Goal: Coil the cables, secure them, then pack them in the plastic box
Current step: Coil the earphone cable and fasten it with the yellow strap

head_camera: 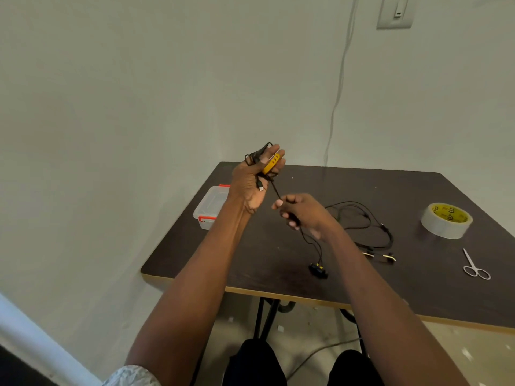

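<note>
Matt dark laminate table (362, 190) with pale wood edge; clear plastic box (207, 206); glossy tape roll (446, 221); shiny metal scissors (475, 266).

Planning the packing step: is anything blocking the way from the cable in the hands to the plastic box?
Nothing visible. The plastic box sits on the table just below the left hand, its lid apparently closed.

Black cable (276, 190) between both hands

Plain room, likely a home or small office corner: bare pale wall (139, 93) with a wall switch (395, 12), loose wire (341, 79) down it, small dark desk (278, 254), tape roll (446, 220), scissors (475, 265).
</note>
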Demonstrator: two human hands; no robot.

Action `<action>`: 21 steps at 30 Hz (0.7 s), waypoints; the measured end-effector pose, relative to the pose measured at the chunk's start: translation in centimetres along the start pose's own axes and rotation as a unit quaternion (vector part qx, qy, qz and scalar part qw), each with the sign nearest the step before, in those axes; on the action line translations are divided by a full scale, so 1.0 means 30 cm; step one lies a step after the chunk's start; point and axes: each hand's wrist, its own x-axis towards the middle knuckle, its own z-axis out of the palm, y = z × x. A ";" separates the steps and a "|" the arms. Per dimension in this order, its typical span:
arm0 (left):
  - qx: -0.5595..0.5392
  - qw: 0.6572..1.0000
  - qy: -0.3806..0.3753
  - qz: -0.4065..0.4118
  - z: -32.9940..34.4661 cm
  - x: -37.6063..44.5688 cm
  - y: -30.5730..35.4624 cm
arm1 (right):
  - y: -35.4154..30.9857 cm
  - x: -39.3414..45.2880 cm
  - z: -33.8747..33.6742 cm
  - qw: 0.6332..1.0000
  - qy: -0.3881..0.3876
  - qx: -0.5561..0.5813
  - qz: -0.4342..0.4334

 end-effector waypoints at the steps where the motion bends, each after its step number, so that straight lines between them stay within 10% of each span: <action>1: 0.005 1.000 0.020 0.022 -0.009 0.011 -0.003 | 0.002 -0.013 0.006 1.000 -0.021 0.008 0.012; 6: 0.273 0.953 0.074 0.107 -0.065 0.022 -0.006 | -0.040 -0.080 -0.008 0.992 -0.116 -0.018 0.033; 12: 0.548 0.834 -0.044 0.052 -0.127 0.003 -0.020 | -0.196 -0.115 -0.056 0.991 -0.104 -0.062 -0.050; 21: 0.364 0.928 -0.072 -0.042 -0.095 -0.060 -0.032 | -0.246 -0.025 -0.115 0.987 0.087 -0.060 -0.119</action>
